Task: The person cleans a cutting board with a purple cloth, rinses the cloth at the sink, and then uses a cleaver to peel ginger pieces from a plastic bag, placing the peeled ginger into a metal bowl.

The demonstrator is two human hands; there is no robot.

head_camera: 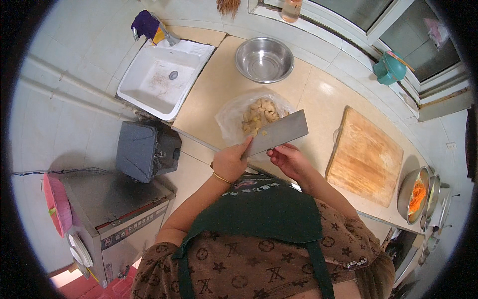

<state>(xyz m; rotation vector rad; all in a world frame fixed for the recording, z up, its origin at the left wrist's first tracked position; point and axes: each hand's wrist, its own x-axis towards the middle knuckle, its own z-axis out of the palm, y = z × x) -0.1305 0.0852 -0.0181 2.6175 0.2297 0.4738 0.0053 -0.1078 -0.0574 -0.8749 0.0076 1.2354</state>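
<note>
My left hand (230, 159) grips the handle of a Chinese cleaver (280, 131), its index finger stretched along the broad steel blade. The blade points up to the right, and a small yellow scrap sticks to it. Just below the blade's lower edge is my right hand (289, 160), with curled fingers and thumb close to the metal. Whether a small piece sits in those fingertips is too unclear to see. Behind the cleaver, pale knobby pieces that look like ginger root (261, 112) lie in an open clear plastic bag (229, 114) on the counter; the blade hides part of them.
A steel basin (264, 61) stands beyond the bag. To the left are a white sink (149, 91) and a grey lidded bin (136, 151). A wooden cutting board (368, 157) lies at right, before a metal bowl of orange shreds (417, 198).
</note>
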